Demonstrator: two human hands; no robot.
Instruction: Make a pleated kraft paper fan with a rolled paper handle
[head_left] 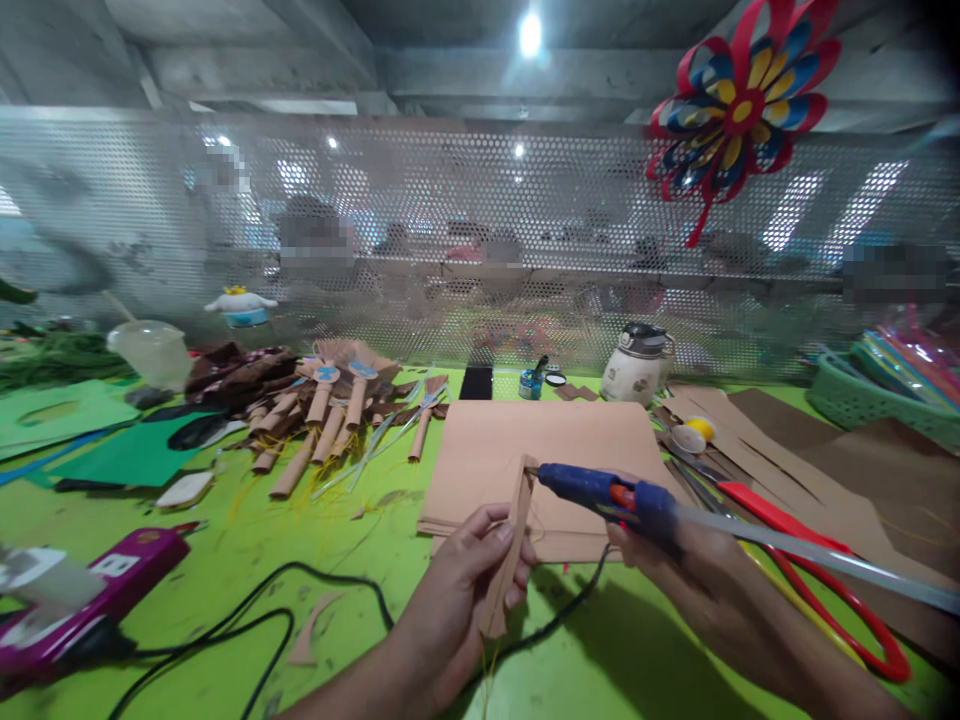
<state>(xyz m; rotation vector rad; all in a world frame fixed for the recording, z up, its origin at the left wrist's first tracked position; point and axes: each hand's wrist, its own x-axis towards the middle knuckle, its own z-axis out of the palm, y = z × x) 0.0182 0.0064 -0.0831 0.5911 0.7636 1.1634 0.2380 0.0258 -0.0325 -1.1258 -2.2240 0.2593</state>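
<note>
Brown and thin, so hold the paper strip (518, 540) steady, pinched in the closed grip of the left hand (469, 565), in front of the paper stack (585, 438) and above the green bench (360, 545). With the right hand (667, 568) wrapped around the glue gun (611, 491) and the nozzle (532, 470) at the strip's upper end, best to squeeze gently, draw a fine, even line, and stop well short of the pinching hand.
</note>
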